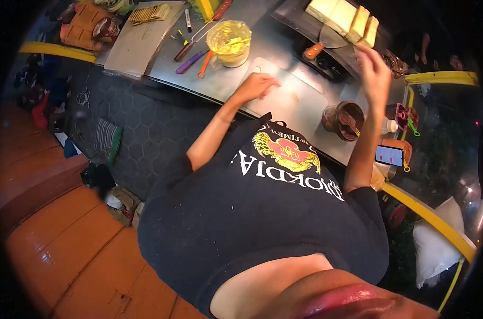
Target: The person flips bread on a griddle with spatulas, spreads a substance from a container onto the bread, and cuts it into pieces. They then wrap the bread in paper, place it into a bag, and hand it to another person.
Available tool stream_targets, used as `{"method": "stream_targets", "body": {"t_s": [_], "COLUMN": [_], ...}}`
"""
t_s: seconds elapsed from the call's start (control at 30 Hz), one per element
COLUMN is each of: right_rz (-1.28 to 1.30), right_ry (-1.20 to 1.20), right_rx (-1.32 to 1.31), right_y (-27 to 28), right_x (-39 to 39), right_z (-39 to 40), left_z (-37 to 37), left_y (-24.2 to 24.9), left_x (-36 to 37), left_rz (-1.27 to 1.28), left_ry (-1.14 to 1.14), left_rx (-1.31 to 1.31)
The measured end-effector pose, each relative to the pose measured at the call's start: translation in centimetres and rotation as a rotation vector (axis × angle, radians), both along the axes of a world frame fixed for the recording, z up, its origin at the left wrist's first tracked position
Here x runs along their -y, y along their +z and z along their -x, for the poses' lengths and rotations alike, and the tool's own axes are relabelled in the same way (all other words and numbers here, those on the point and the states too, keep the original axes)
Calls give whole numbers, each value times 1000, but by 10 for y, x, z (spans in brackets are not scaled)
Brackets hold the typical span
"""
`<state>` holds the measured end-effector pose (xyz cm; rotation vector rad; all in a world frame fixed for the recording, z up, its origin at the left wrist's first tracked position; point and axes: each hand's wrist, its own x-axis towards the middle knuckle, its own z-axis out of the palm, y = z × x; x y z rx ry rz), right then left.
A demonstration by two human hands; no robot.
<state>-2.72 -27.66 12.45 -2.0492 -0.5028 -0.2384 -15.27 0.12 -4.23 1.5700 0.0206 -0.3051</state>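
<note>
My left hand (257, 87) hovers over the near part of the metal counter, its fingers loosely bent and slightly apart, holding nothing visible. My right hand (374, 69) is raised at the front edge of the dark griddle (292, 18), fingers bent and partly apart. Its fingertips are at the near end of the bread pieces (339, 17); whether they touch is unclear. A scraper with an orange handle (313, 51) rests beside the bread. Left of the griddle stands a clear jug (229, 42) with yellow smears and a pale mixture.
Purple (190, 63) and orange-handled tools (204, 65) lie left of the jug. Sliced bread (149, 14) sits on a board (140, 42) at the back left. A brown-smeared container (350, 120), a bottle (390, 126) and a phone (389, 156) are at the right, near a yellow rail (427, 215).
</note>
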Motion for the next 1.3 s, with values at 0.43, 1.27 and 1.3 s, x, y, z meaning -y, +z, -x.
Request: {"method": "stream_targets", "body": {"t_s": [0.43,1.27,1.3], "right_rz": [1047,742,675], "right_ry": [784,544,513], "right_rx": [349,-431,-547], "right_y": [-43,-25,-27], "right_x": [-303,-272,-272], "right_z": [-13,3,4], "left_z": [22,3,2], "left_y": [-29,-39,-38], "left_x": [-122,-125,-125], "left_rz": [-428,-490,-463], "left_ry": [693,485,488], "left_rx": [488,461,444]}}
